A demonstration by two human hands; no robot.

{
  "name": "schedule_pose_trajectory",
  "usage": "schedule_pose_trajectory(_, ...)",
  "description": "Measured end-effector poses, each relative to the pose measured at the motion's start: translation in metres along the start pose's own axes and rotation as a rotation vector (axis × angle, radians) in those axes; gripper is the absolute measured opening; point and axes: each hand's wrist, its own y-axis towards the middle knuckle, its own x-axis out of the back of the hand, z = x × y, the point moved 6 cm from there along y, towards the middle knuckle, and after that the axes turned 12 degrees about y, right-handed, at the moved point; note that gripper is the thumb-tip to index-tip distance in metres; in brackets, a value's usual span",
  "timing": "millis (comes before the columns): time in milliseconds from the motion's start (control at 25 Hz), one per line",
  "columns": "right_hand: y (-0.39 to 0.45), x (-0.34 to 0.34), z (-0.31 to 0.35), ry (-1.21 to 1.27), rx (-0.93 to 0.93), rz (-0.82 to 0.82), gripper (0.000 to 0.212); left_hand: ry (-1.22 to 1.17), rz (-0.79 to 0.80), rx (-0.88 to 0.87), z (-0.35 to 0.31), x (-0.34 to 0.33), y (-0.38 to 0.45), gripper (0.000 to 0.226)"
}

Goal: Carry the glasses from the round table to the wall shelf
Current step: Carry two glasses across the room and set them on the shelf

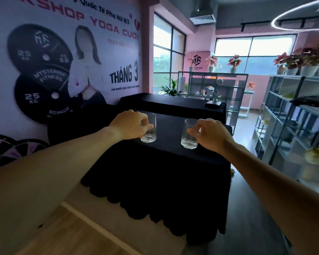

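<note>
Clear glasses are gripped, one by the left hand, one by the right hand, beside a "MYSTERISE FITNESS" banner.

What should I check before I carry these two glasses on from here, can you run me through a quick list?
1. Left hand grip on the left glass: fingers wrap its side, ok.
2. Right hand grip on the right glass: fingers pinch its side, ok.
3. Both glasses upright and empty: ok.
4. Glasses lifted off the black-draped table: cannot tell, their bases sit right at the cloth.
5. Glasses apart from each other, no clinking: ok.
6. Path to the shelving on the right: floor beside the table looks open, but the shelves are cluttered, so a free spot is cannot tell.
</note>
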Motion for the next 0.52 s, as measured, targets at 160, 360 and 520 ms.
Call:
schedule_pose_trajectory(160,0.102,-0.055,-0.023,0.032,0.077,0.040,0.026,-0.014,-0.018,0.094,0.046,-0.036,0.073,0.032)
schedule_pose_trajectory(360,0.221,-0.146,0.008,0.124,0.191,0.176,0.030,0.032,-0.015,0.291,0.146,-0.056,0.111,0.032)
schedule_pose_trajectory(520,0.277,-0.238,0.072,0.209,0.312,0.313,0.023,0.075,-0.002,0.471,0.248,-0.066,0.100,0.031)
